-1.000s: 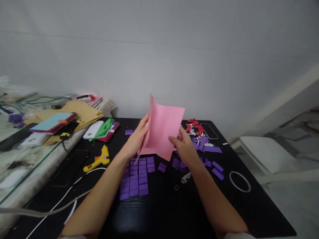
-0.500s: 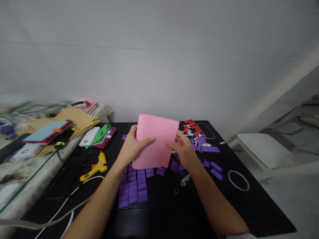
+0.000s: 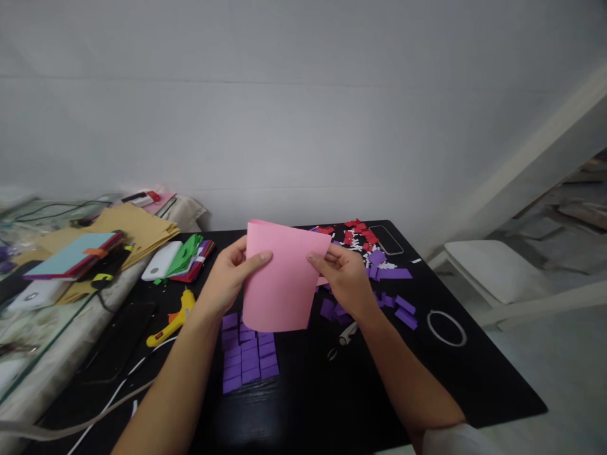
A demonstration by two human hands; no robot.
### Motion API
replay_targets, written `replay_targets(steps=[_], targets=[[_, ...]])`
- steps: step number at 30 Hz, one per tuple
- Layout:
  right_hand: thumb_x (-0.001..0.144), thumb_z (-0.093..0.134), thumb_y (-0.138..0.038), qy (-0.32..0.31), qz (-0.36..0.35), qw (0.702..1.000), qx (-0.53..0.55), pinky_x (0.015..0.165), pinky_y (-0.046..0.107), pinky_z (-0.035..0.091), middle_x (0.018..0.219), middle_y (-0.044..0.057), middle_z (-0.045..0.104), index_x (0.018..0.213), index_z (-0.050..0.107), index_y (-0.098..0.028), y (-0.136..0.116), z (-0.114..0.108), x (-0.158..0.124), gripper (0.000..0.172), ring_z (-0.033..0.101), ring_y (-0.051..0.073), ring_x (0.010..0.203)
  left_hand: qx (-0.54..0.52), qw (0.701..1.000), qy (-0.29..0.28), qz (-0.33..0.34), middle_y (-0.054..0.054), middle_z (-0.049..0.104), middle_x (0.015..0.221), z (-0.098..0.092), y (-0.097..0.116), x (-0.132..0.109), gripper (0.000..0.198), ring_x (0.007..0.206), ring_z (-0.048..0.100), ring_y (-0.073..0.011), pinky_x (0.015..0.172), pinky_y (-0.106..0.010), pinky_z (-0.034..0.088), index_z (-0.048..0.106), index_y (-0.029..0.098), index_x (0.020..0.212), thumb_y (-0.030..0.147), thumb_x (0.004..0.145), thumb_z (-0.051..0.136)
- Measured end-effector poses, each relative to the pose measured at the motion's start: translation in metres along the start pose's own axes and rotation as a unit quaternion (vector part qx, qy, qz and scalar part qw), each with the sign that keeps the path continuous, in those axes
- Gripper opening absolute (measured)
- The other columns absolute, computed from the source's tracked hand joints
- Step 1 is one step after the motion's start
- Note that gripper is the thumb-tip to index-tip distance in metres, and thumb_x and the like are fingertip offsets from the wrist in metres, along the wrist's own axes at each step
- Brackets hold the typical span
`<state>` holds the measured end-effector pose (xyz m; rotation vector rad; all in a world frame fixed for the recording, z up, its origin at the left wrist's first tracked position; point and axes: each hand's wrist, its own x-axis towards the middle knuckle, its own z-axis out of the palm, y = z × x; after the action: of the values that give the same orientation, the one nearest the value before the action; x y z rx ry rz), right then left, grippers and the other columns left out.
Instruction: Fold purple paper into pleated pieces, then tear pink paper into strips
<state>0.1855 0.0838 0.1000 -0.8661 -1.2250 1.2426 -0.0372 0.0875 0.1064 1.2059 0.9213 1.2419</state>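
Observation:
A pink sheet of paper [image 3: 283, 284], folded over with a rounded bend along its left side, is held up above the black table. My left hand [image 3: 230, 275] grips its left edge, thumb flat on the front and fingers behind. On the right edge, my right hand [image 3: 342, 275] pinches the sheet between thumb and fingers. Under and below the sheet lie rows of small folded purple paper pieces [image 3: 250, 360]. A pair of pliers with a pale handle [image 3: 348, 333] rests near my right forearm.
A yellow glue gun [image 3: 173, 319] and a white cable lie left. Behind it are a white device [image 3: 162, 260] and green paper [image 3: 186, 253]. Red paper scraps [image 3: 367, 235], loose purple pieces [image 3: 396, 273] and a white ring [image 3: 446, 328] are right. A white stool [image 3: 490, 268] stands beyond.
The pink sheet has shifted a little left and turned in my hands, its bend showing more roundly. My right hand has moved to pinch the right edge. The view has shifted slightly.

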Motion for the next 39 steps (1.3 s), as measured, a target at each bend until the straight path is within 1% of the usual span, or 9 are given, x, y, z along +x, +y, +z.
replay_targets(steps=[3, 6, 10, 18, 22, 24, 27, 31, 39], targets=[[0.078, 0.088, -0.043, -0.01, -0.009, 1.0, 0.004, 0.079, 0.037, 0.064, 0.094, 0.007, 0.084, 0.1, 0.081, -0.019, -0.001, 0.001, -0.001, 0.034, 0.078, 0.021, 0.082, 0.009, 0.999, 0.035, 0.006, -0.007, 0.081, 0.094, 0.001, 0.002, -0.001, 0.037, 0.074, 0.076, -0.0203, 0.064, -0.028, 0.061, 0.079, 0.021, 0.106, 0.038, 0.076, 0.091], [0.081, 0.085, -0.044, 0.002, -0.022, 1.0, -0.004, 0.074, 0.036, 0.064, 0.088, 0.006, 0.082, 0.1, 0.081, -0.019, -0.006, 0.002, -0.002, 0.031, 0.075, 0.018, 0.075, 0.024, 0.999, 0.049, 0.005, -0.005, 0.081, 0.087, 0.001, 0.003, -0.002, 0.033, 0.068, 0.074, -0.0183, 0.059, -0.026, 0.06, 0.08, 0.02, 0.099, 0.038, 0.074, 0.092], [0.082, 0.084, -0.042, 0.056, -0.045, 0.997, -0.021, 0.07, 0.034, 0.064, 0.081, 0.004, 0.08, 0.093, 0.081, -0.019, -0.013, 0.003, -0.006, 0.026, 0.074, 0.017, 0.071, 0.032, 0.998, 0.048, 0.001, -0.006, 0.081, 0.087, 0.001, 0.005, -0.005, 0.033, 0.067, 0.073, -0.0175, 0.058, -0.025, 0.059, 0.081, 0.019, 0.098, 0.038, 0.074, 0.093], [0.079, 0.084, -0.042, 0.116, -0.077, 0.989, -0.044, 0.068, 0.032, 0.065, 0.079, 0.003, 0.079, 0.087, 0.078, -0.021, -0.018, 0.005, -0.01, 0.023, 0.074, 0.017, 0.071, 0.05, 0.997, 0.051, 0.005, -0.007, 0.082, 0.087, -0.001, 0.01, -0.007, 0.029, 0.065, 0.072, -0.0162, 0.056, -0.023, 0.057, 0.081, 0.019, 0.094, 0.038, 0.075, 0.092], [0.08, 0.083, -0.035, 0.142, -0.12, 0.981, -0.059, 0.068, 0.03, 0.066, 0.077, 0.001, 0.079, 0.095, 0.078, -0.022, -0.02, 0.005, -0.011, 0.02, 0.075, 0.016, 0.07, 0.057, 0.997, 0.055, 0.0, -0.006, 0.081, 0.084, -0.003, 0.011, -0.008, 0.028, 0.064, 0.072, -0.0167, 0.055, -0.024, 0.057, 0.081, 0.019, 0.093, 0.038, 0.075, 0.092], [0.082, 0.082, -0.033, 0.148, -0.142, 0.976, -0.071, 0.07, 0.031, 0.067, 0.077, 0.0, 0.079, 0.101, 0.079, -0.023, -0.02, 0.005, -0.012, 0.022, 0.075, 0.015, 0.07, 0.064, 0.996, 0.058, 0.004, -0.005, 0.08, 0.083, -0.004, 0.01, -0.008, 0.027, 0.063, 0.071, -0.0166, 0.054, -0.024, 0.057, 0.081, 0.019, 0.092, 0.038, 0.075, 0.092], [0.083, 0.081, -0.031, 0.148, -0.158, 0.973, -0.084, 0.072, 0.033, 0.068, 0.08, 0.0, 0.08, 0.101, 0.079, -0.024, -0.019, 0.006, -0.013, 0.019, 0.077, 0.016, 0.072, 0.067, 0.996, 0.061, 0.02, -0.005, 0.08, 0.082, -0.005, 0.009, -0.007, 0.026, 0.062, 0.07, -0.016, 0.052, -0.023, 0.055, 0.081, 0.019, 0.091, 0.036, 0.075, 0.092], [0.085, 0.08, -0.034, 0.148, -0.145, 0.974, -0.089, 0.075, 0.036, 0.069, 0.085, 0.002, 0.081, 0.099, 0.08, -0.026, -0.02, 0.007, -0.014, 0.016, 0.078, 0.019, 0.076, 0.06, 0.996, 0.056, 0.028, -0.006, 0.08, 0.084, -0.008, 0.008, -0.006, 0.025, 0.062, 0.07, -0.0169, 0.052, -0.024, 0.057, 0.081, 0.02, 0.092, 0.035, 0.074, 0.092], [0.086, 0.08, -0.033, 0.142, -0.141, 0.976, -0.087, 0.072, 0.033, 0.068, 0.083, 0.001, 0.08, 0.102, 0.077, -0.025, -0.02, 0.006, -0.014, 0.018, 0.076, 0.017, 0.073, 0.064, 0.996, 0.05, 0.023, -0.008, 0.081, 0.086, -0.009, 0.009, -0.006, 0.028, 0.063, 0.072, -0.0188, 0.053, -0.026, 0.058, 0.082, 0.02, 0.094, 0.036, 0.074, 0.092]])
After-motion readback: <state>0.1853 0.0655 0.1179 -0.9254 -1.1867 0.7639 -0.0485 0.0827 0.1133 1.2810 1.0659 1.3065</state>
